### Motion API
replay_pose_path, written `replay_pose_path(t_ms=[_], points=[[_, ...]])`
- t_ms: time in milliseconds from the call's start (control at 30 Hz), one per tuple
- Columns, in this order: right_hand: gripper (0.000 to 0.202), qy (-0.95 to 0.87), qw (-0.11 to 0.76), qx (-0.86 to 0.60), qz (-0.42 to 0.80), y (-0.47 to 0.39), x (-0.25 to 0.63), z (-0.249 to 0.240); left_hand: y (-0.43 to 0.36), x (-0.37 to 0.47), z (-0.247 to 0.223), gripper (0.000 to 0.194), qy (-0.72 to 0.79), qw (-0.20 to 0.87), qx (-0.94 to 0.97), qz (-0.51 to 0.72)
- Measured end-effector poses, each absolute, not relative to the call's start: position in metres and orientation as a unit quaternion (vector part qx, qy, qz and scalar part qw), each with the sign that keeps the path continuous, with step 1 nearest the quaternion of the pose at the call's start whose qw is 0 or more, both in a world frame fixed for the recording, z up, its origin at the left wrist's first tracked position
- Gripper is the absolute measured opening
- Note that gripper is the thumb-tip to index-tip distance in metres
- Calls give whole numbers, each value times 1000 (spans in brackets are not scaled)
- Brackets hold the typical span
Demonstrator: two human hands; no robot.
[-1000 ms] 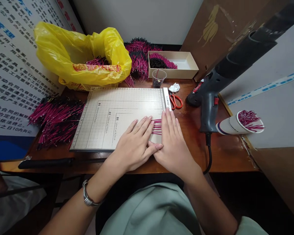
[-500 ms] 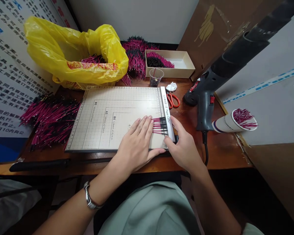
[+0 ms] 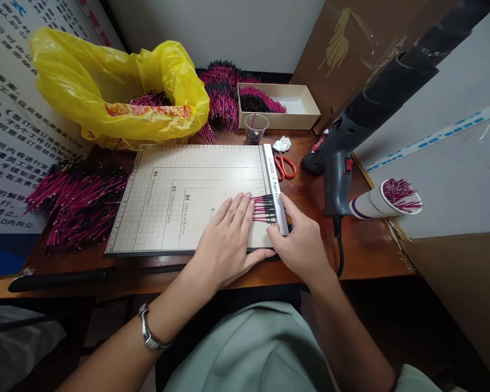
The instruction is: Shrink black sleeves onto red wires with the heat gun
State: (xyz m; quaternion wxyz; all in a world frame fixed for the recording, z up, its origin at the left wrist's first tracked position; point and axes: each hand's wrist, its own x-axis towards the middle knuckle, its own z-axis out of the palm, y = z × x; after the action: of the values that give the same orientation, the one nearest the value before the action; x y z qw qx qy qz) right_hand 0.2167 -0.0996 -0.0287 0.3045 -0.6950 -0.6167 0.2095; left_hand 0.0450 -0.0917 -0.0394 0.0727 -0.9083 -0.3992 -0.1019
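Observation:
My left hand (image 3: pixel 226 234) lies flat on the paper cutter (image 3: pixel 147 218), fingers stretched out and together. Its fingertips press on a row of magenta wires with black ends (image 3: pixel 263 207), spaced side by side. Their black ends reach the white strip (image 3: pixel 274 185) along the cutter's right edge. My right hand (image 3: pixel 300 239) grips that edge near the front corner, thumb on the board side and index finger along the strip's outer side. Its other fingers are mostly hidden.
Loose magenta wires (image 3: pixel 81 201) lie left of the cutter. Behind it stand a yellow bag (image 3: pixel 147 125), a shallow box (image 3: pixel 298 122) and a clear cup (image 3: pixel 256 128). Orange-handled scissors (image 3: pixel 286 166), a heat gun (image 3: pixel 338 163) and a paper cup (image 3: pixel 367 207) are on the right.
My right hand has shifted slightly left, its thumb further over the board beside the wire ends. My left hand stays on the wires. The view has moved a little.

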Motion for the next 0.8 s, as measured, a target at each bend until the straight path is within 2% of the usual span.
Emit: replay_pose_path(t_ms=[233, 533, 800], points=[[63, -604, 306, -707, 204, -102, 214, -32, -93, 47, -38, 101, -410, 48, -907, -81], [67, -596, 271, -724, 217, -104, 210, -30, -93, 46, -37, 97, -411, 15, -908, -81], [63, -602, 281, -708, 241, -104, 215, -30, -94, 47, -38, 95, -413, 36, -905, -96]])
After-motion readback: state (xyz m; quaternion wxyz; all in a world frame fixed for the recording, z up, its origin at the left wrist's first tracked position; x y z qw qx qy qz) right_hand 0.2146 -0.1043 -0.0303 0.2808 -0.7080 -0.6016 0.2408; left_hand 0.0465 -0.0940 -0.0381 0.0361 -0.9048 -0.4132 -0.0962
